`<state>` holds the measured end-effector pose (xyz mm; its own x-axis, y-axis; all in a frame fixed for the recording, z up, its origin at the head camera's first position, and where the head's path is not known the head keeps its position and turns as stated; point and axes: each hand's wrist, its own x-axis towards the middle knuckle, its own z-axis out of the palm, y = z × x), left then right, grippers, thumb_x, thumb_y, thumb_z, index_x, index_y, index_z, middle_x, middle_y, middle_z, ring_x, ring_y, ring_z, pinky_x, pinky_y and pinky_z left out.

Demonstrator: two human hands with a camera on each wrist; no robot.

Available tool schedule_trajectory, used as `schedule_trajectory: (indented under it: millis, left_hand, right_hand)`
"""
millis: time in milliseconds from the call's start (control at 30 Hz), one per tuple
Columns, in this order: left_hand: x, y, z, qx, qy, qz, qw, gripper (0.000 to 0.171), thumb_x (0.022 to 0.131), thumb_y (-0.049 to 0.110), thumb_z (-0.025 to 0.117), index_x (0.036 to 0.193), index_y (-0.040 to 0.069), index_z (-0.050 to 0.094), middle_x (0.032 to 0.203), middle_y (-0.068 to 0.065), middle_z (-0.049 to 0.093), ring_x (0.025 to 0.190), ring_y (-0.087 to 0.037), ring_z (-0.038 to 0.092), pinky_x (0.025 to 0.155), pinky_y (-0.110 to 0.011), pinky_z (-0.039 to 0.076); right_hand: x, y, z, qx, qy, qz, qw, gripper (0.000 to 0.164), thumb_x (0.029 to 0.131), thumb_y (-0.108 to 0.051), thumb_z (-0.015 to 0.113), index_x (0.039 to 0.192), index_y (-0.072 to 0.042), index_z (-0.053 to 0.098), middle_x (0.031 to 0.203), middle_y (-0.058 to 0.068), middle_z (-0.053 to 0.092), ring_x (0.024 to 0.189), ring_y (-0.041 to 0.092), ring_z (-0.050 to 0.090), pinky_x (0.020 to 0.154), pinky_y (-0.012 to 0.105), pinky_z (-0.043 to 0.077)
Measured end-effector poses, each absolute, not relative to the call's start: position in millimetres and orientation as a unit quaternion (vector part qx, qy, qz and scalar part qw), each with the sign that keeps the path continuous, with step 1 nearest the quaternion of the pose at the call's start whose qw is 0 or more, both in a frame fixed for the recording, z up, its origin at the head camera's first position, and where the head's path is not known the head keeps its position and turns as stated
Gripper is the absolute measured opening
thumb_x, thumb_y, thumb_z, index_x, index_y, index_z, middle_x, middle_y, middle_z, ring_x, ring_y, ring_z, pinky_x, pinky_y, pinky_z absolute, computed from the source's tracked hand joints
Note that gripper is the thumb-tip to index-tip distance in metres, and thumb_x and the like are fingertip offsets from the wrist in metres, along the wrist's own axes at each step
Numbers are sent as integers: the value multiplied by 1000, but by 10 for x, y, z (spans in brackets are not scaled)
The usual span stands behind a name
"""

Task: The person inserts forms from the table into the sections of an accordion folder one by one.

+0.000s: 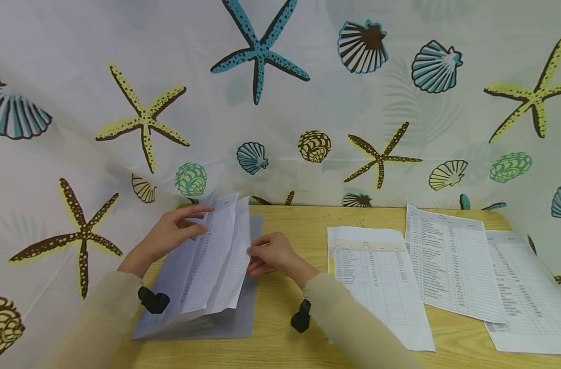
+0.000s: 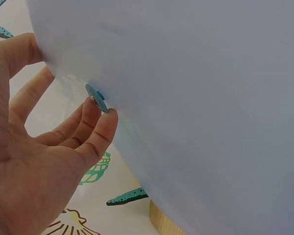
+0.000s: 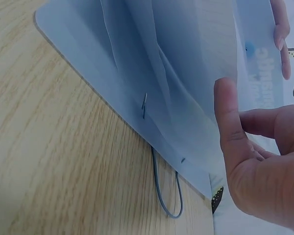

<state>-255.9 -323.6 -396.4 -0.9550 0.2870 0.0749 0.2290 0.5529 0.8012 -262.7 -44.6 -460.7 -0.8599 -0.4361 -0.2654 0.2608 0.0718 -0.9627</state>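
Observation:
A bluish plastic folder lies on the table at left with its front cover lifted. My left hand grips the raised cover's edge; in the left wrist view, fingertips are right at a round blue button on its outer face. Printed sheets stand tilted within the folder. My right hand pinches them at the right edge, its thumb against the paper in the right wrist view. A blue elastic loop hangs from the folder's edge onto the wood.
Several printed sheets lie at the right of the wooden table: one nearer sheet, a middle sheet and a far-right sheet, partly overlapping. Behind and beside the table hangs a curtain patterned with shells and starfish.

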Motion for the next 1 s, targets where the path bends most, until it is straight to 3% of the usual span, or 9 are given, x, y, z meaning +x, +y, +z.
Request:
schedule_trajectory:
  millis: [267, 667, 1000]
  left_hand:
    - [-2551, -3224, -3937, 143, 880, 451, 37, 51, 103, 22, 67, 152, 11, 56, 154, -24, 50, 118, -39, 66, 87, -26, 56]
    - [-2534, -3182, -3918, 152, 878, 453, 32, 49, 103, 20, 67, 150, 9, 57, 153, -25, 51, 116, -40, 67, 86, -28, 56]
    - [-2528, -3177, -3915, 150, 878, 453, 31, 49, 102, 20, 67, 149, 11, 58, 153, -25, 53, 113, -39, 68, 85, -29, 57]
  right_hand:
    - [-2604, -540, -4597, -60, 680, -686, 250, 31, 101, -4, 64, 128, 11, 62, 81, 21, 75, 55, 15, 70, 63, 38, 64]
    - [-2590, -633, -4615, -66, 692, -677, 242, 25, 100, -3, 65, 120, 12, 66, 72, 10, 69, 52, 13, 67, 53, 29, 60]
    - [-2555, -688, -4592, -72, 710, -657, 242, 28, 101, -10, 68, 122, 9, 69, 87, 22, 77, 56, 13, 69, 58, 33, 62]
